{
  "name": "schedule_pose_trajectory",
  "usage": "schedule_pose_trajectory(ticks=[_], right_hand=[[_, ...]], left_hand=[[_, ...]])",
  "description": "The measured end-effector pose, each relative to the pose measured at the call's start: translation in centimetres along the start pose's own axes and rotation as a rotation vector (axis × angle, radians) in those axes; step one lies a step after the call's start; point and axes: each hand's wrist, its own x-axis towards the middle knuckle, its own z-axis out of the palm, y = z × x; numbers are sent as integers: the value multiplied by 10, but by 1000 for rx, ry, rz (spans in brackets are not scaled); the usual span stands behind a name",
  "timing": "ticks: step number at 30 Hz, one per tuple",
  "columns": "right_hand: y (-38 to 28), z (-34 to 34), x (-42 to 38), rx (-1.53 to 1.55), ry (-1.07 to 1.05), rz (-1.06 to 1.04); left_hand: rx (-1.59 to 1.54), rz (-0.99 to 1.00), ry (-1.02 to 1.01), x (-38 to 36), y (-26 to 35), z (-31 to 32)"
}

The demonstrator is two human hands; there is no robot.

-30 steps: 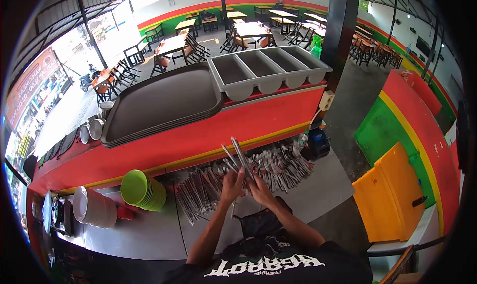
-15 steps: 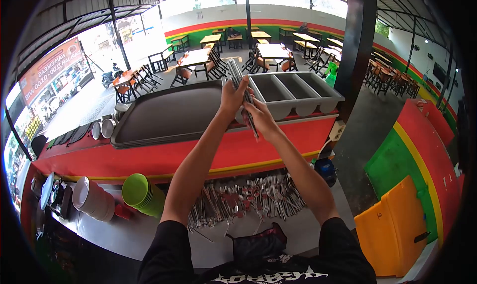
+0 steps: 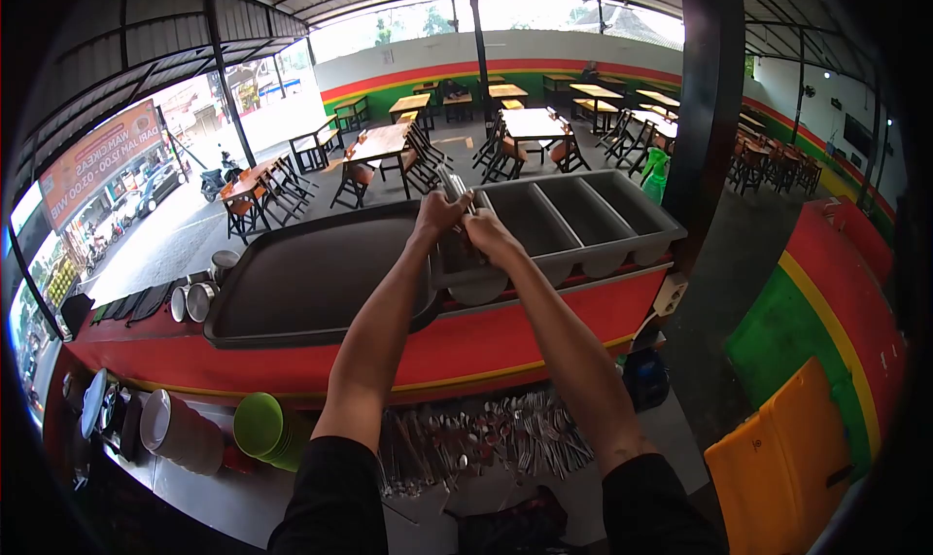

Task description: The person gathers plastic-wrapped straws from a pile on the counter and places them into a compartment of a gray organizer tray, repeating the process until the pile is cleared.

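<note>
My left hand (image 3: 440, 214) and my right hand (image 3: 492, 237) are both closed around one bundle of metal cutlery (image 3: 453, 182), its upper ends sticking out above my fingers. Whether the pieces are spoons or forks is hard to make out. Both hands are at the leftmost compartment of a grey cutlery tray (image 3: 585, 254), and the bundle's lower end is partly hidden there. The tray's other compartments show dark bottoms. Below my forearms, a wide pile of loose spoons and forks (image 3: 525, 438) lies on the lower grey counter.
Large brown serving trays (image 3: 321, 273) lie stacked on the red ledge (image 3: 282, 363), left of the cutlery tray. Metal cups (image 3: 199, 300) stand beyond them. Green bowls (image 3: 260, 427) and white bowls (image 3: 175, 433) are stacked lower left. A black pillar (image 3: 708, 98) and green spray bottle (image 3: 656, 176) are right.
Both hands have come down with the cutlery bundle, from above the tray's edge to its left compartment. The view has tilted slightly upward.
</note>
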Motion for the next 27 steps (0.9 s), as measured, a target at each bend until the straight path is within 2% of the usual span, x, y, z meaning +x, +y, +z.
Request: schedule_pose_trajectory(ticks=[1, 3, 5, 7, 8, 11, 12, 15, 18, 21, 24, 27], right_hand=[[-6, -1, -7, -40, 2, -8], [-5, 1, -6, -56, 12, -13], [-5, -1, -5, -155, -16, 10], [-5, 0, -6, -51, -40, 59], [-9, 0, -10, -31, -52, 65], [-5, 1, -10, -102, -7, 64], [-8, 1, -13, -147, 21, 57], [-19, 0, -21, -291, 24, 126], [-16, 2, -17, -354, 64, 116], [-13, 4, -18, -356, 110, 82], [-4, 4, -14, -425, 126, -17], [-2, 6, -13, -469, 171, -22]], left_hand=[[-59, -26, -123, -2, 4, -7], [22, -36, -77, 8, -2, 1], [-104, 156, 129, 17, -25, 21], [-111, 107, 92, 11, -19, 16], [-74, 123, 180, 4, -14, 16], [-76, 103, 13, 21, -31, 21], [-35, 119, 91, 16, -27, 21], [54, 145, 47, 10, -18, 17], [-17, 141, -45, 10, -18, 14], [4, 158, 13, 4, -13, 13], [166, 374, 136, -2, -13, 15], [146, 342, 75, -4, -10, 15]])
